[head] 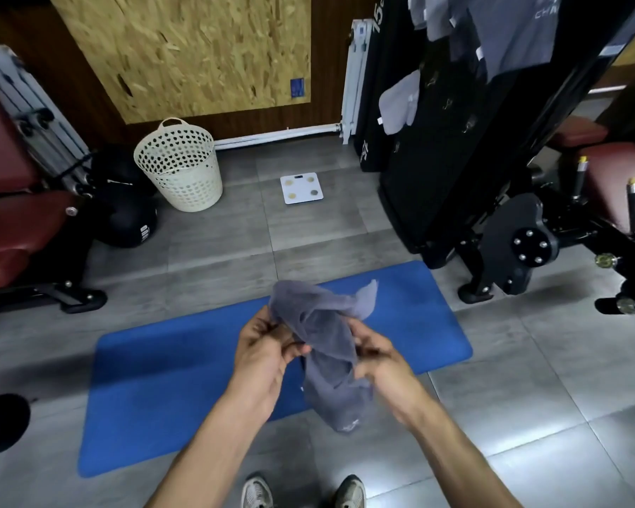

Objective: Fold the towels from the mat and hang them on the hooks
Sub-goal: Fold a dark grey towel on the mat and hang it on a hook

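A crumpled grey towel (pixel 327 346) hangs in the air above the blue mat (pixel 184 368). My left hand (pixel 263 352) pinches its upper left part, and my right hand (pixel 380 361) grips it on the right side. The towel's lower end dangles between my forearms. On the black panel (pixel 437 148) at the upper right hangs a light grey towel (pixel 400 104), with several darker grey towels (pixel 492 27) above it. Small hooks (pixel 448 102) show on the panel to the right of the light towel.
A cream perforated laundry basket (pixel 180 166) stands by the back wall, with a white scale (pixel 301 188) on the tiles near it. Gym benches with red pads flank both sides: left (pixel 19 229), right (pixel 616 185). A black ball (pixel 132 225) lies at the left.
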### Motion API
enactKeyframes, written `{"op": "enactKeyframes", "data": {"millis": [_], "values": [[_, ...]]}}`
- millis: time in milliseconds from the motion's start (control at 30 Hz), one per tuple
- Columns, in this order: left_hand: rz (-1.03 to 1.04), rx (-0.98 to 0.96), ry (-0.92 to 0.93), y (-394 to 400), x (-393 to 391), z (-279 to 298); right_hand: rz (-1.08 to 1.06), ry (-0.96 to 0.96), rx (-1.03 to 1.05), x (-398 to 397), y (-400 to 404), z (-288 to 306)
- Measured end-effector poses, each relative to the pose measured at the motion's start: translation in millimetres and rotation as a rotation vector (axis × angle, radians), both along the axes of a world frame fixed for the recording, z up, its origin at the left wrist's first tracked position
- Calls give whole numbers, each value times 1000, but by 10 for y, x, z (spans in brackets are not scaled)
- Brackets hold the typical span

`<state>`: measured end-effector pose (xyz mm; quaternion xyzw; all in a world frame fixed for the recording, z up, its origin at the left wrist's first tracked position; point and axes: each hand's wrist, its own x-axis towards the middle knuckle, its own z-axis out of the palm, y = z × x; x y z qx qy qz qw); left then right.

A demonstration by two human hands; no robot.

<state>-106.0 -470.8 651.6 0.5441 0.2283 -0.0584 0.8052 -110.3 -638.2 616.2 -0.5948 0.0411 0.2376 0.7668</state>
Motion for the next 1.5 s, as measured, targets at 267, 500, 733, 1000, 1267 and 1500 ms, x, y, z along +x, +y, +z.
{"op": "enactKeyframes", "data": {"millis": [267, 500, 733, 1000, 1267, 1500], "values": [[95, -256, 96, -37, -24, 83, -228, -218, -292, -125, 39, -178], [82, -218, 214, 205, -141, -46, -58, -82, -101, -24, -87, 43], [5, -323, 191, 287, -270, -96, 17, 135, -136, -28, 59, 101], [100, 511, 213, 370, -418, -216, 87, -473, -355, -39, 175, 206], [-866, 885, -512, 585, 47, 336, 272, -715, -566, -64, 291, 536], [-689, 912, -549, 950, 251, 523, 592, -324, -650, -75, -106, 135]]}}
